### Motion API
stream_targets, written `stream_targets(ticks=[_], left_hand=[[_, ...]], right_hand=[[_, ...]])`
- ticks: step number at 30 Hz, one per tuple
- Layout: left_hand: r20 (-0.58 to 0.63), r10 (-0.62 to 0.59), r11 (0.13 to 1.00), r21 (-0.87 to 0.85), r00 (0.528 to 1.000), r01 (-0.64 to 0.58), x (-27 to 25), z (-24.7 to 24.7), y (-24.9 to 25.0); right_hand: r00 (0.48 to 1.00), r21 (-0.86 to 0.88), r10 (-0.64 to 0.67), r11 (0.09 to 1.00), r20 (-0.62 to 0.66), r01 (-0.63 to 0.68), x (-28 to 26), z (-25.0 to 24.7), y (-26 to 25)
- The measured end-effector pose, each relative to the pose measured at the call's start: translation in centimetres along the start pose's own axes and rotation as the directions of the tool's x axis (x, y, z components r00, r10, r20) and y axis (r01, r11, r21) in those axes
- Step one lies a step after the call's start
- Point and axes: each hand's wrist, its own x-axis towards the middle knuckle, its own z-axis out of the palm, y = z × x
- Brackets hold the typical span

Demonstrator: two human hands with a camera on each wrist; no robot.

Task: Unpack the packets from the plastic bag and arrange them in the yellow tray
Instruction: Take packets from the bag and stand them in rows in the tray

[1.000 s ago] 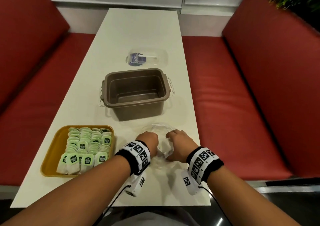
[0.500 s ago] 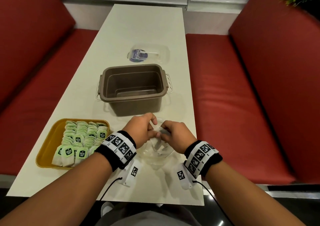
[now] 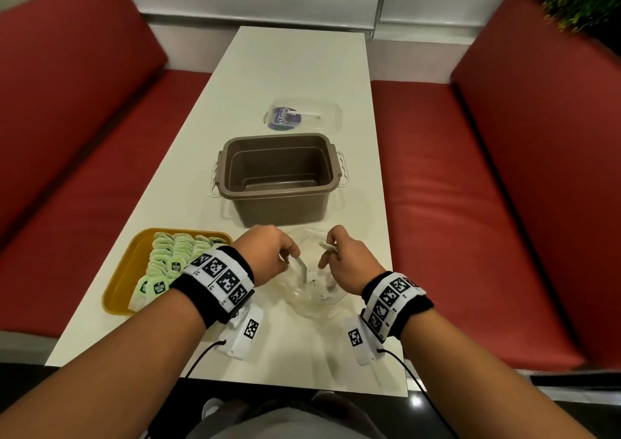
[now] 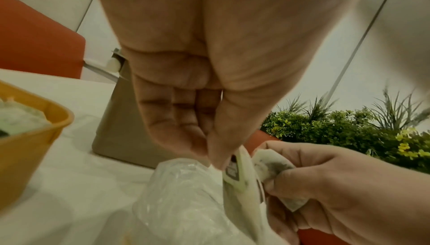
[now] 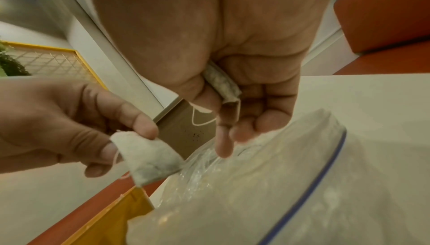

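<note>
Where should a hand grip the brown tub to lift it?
Grip the brown tub by its two side handles, coming from the left and right with both hands. It stands upright and open, and the handles jut out just below the rim.

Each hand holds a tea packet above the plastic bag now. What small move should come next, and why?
Probably carry the left hand with its packet over to the yellow tray on its side; the right hand already pinches its own packet.

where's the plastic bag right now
In the head view the plastic bag lies on the table's near edge, between the left hand and right hand, just right of the yellow tray.
</note>
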Motion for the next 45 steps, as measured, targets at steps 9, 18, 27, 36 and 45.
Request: stream_targets(ticks=[9, 18, 27, 36, 45], left_hand=[[-0.018, 0.014, 0.96, 0.278, 1.0, -0.008, -1.4, -3.3, -1.1], [-0.074, 0.239, 0.953, 0.207, 0.968, -0.22, -4.1, -7.2, -3.6], [-0.123, 0.151, 0.981, 0.136, 0.981, -0.134, -6.8, -9.6, -10.7], [0.191, -0.045, 0.944, 0.331, 0.981, -0.021, -9.0, -9.1, -18.3], [0.28, -0.105, 0.924, 0.381, 0.954, -0.01, -9.2, -4.7, -21.3]], right_hand=[[0.991, 0.025, -0.125, 0.992, -0.05, 0.126, -0.5, 1.3, -4.0], [0.955, 0.09, -0.277, 0.954, -0.11, 0.287, 0.7, 4.8, -9.0], [0.962, 0.145, -0.254, 0.953, -0.098, 0.267, 1.8, 9.1, -13.9], [0.99, 0.342, -0.144, 0.93, 0.009, 0.132, 1.9, 12.1, -16.4], [0.996, 0.289, -0.085, 0.954, 0.005, 0.08, 2.0, 14.1, -16.6]])
